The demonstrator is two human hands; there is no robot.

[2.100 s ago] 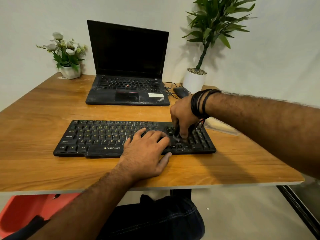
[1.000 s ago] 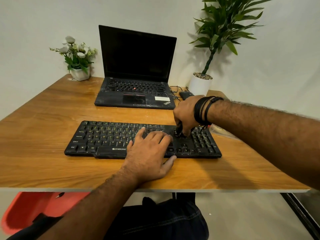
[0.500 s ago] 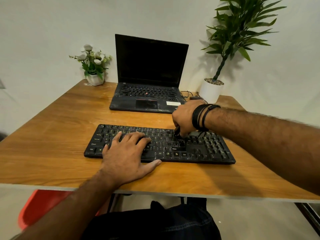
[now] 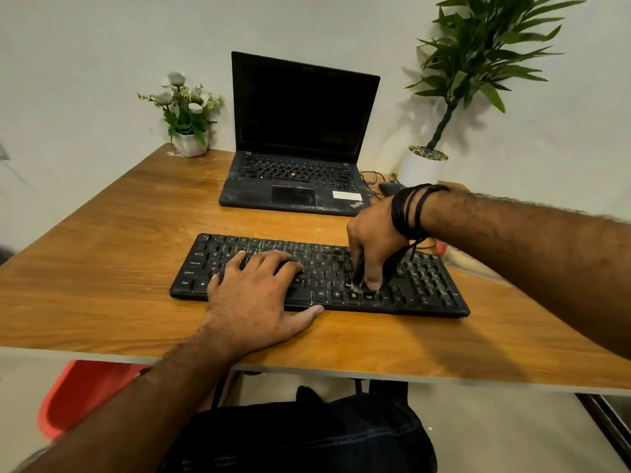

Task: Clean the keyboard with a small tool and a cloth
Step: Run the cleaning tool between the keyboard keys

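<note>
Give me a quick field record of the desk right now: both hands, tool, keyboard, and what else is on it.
left hand: flat on the keyboard's left half, fingers straight, thumb at the front edge
right hand: grip pinches a small dark tool, tip on the keys
keyboard: black, lying on the desk
laptop: open, screen dark, behind the keyboard
plants: flower pot back left, tall plant back right
cloth: cannot tell

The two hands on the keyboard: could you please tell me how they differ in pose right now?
The left hand lies flat, fingers spread over the keyboard, thumb at its front edge. The right hand points downward, fingers pinching a small dark tool against the keys, and wears black wristbands. Both touch the keyboard.
</note>
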